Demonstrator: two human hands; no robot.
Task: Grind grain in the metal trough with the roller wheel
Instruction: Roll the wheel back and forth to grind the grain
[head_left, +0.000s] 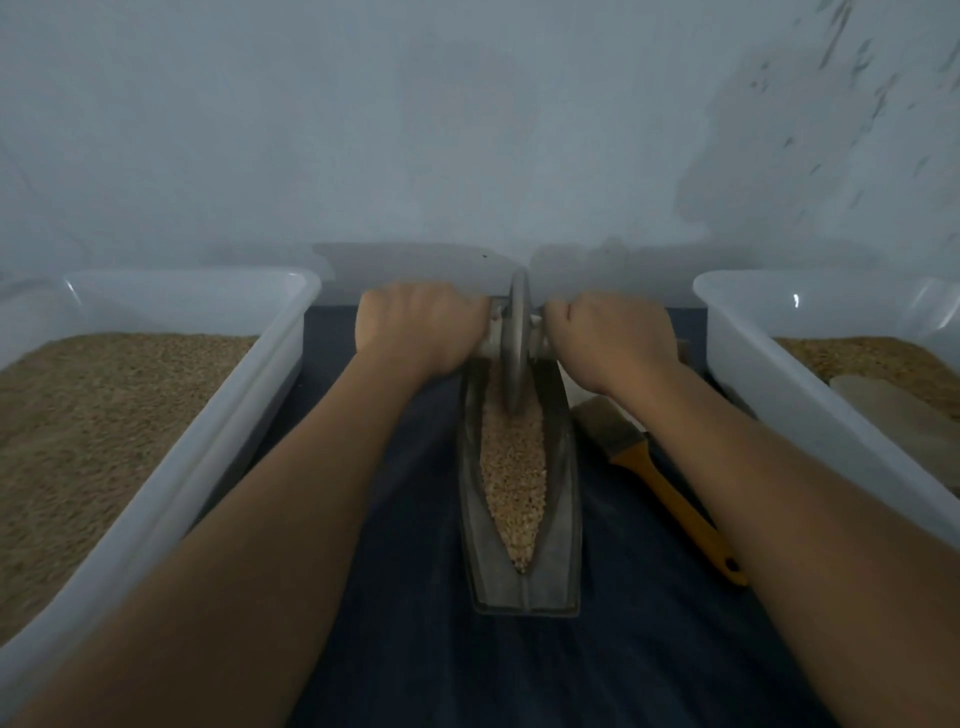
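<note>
A narrow boat-shaped metal trough (563, 525) lies lengthwise on a dark blue cloth in front of me. Tan grain (513, 478) fills its groove. The grey roller wheel (518, 343) stands upright on edge at the trough's far end, its lower rim down in the grain. My left hand (421, 327) grips the axle handle on the wheel's left side. My right hand (610, 335) grips the handle on the right side. Both handles are mostly hidden inside my fists.
A translucent white tub (228, 415) of grain stands at the left. A second tub (779, 374) at the right holds grain and a pale scoop (898, 410). A yellow-handled brush (670, 483) lies right of the trough. A pale wall rises close behind.
</note>
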